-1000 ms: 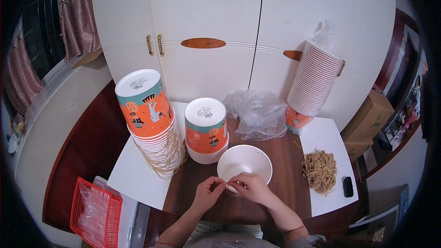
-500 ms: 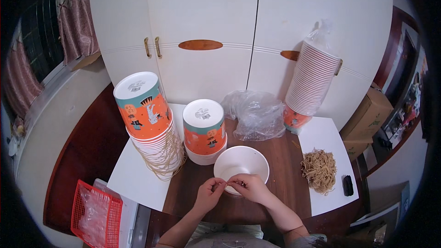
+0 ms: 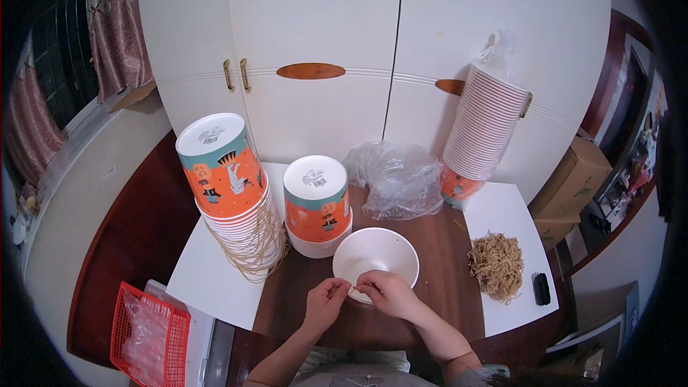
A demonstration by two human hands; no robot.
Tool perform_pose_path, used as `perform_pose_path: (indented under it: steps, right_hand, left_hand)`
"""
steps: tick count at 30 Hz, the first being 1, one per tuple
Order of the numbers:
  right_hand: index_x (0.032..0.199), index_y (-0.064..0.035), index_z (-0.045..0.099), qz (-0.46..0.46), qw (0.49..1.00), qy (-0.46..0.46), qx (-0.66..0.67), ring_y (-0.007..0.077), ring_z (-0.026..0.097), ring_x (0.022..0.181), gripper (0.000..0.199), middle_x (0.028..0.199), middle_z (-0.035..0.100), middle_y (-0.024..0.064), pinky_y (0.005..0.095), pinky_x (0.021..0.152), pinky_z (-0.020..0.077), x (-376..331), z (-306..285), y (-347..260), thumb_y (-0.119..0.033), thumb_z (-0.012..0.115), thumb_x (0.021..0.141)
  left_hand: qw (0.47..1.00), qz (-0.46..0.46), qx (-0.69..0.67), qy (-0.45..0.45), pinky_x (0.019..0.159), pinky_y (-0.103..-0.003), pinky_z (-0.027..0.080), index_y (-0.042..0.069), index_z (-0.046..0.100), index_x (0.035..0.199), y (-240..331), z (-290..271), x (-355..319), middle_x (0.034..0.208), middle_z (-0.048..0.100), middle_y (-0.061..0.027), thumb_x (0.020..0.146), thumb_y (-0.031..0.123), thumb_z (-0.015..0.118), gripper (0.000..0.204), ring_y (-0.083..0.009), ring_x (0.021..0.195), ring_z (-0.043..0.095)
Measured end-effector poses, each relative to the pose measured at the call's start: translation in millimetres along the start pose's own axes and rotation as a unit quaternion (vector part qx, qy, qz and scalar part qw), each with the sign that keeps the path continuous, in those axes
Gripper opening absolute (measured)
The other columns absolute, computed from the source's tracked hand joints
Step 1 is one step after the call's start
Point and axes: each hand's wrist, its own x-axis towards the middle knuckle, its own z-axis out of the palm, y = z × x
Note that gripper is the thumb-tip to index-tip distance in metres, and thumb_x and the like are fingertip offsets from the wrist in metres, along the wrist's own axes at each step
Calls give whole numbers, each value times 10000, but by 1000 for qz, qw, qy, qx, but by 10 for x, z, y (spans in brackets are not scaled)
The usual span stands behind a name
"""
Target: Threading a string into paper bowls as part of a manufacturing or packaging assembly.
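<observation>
My left hand (image 3: 327, 302) and my right hand (image 3: 387, 292) meet over the near rim of a white paper bucket (image 3: 374, 249), which stands with its mouth up. Both are closed in a pinch, fingertips almost touching. A tiny pale bit shows between them, too small to name. Left of the bucket is a short upside-down stack of orange and teal paper buckets (image 3: 316, 208). Farther left rises a taller upside-down bucket stack (image 3: 223, 172), with tan rubber bands (image 3: 251, 261) looped loosely round its lower part.
Crumpled clear plastic bags (image 3: 398, 179) lie behind the bucket. A tall bagged bucket stack (image 3: 484, 125) leans at the back right. A heap of tan rubber bands (image 3: 496, 266) and a small black object (image 3: 542, 289) lie at the right. A red basket (image 3: 179, 340) stands low at the left.
The hands keep nearly the same pinch over the bucket's near rim, with only a slight shift of the fingers. The view has moved very slightly.
</observation>
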Motion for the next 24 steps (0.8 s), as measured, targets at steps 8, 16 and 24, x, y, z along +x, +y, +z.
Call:
perform_pose_path:
  steps: [8, 16, 24]
  right_hand:
    - [794, -32, 543, -14, 1000, 3, 5, 287, 581, 675, 67, 730, 581, 120, 344, 592, 458, -6, 2, 22, -44, 573, 736]
    - [819, -33, 565, 15, 999, -11, 46, 245, 582, 642, 71, 729, 580, 118, 324, 572, 455, -8, -12, 1, -58, 578, 754]
    - [856, -26, 584, 48, 992, -57, 101, 181, 585, 641, 100, 746, 593, 99, 281, 571, 455, -28, -51, -118, -77, 583, 770]
  left_hand:
    - [1000, -18, 8, 3, 603, -173, 427, -10, 585, 875, 18, 19, -20, 734, 601, -16, 818, 103, 565, 129, -38, 658, 532]
    - [997, -5, 74, 9, 551, -186, 401, 26, 596, 869, 12, -19, -36, 716, 568, -22, 785, 102, 592, 114, -54, 635, 514]
    - [929, 279, 242, 30, 686, -303, 413, 76, 601, 811, 278, -43, -53, 827, 535, -54, 608, 58, 666, 214, -229, 795, 500]
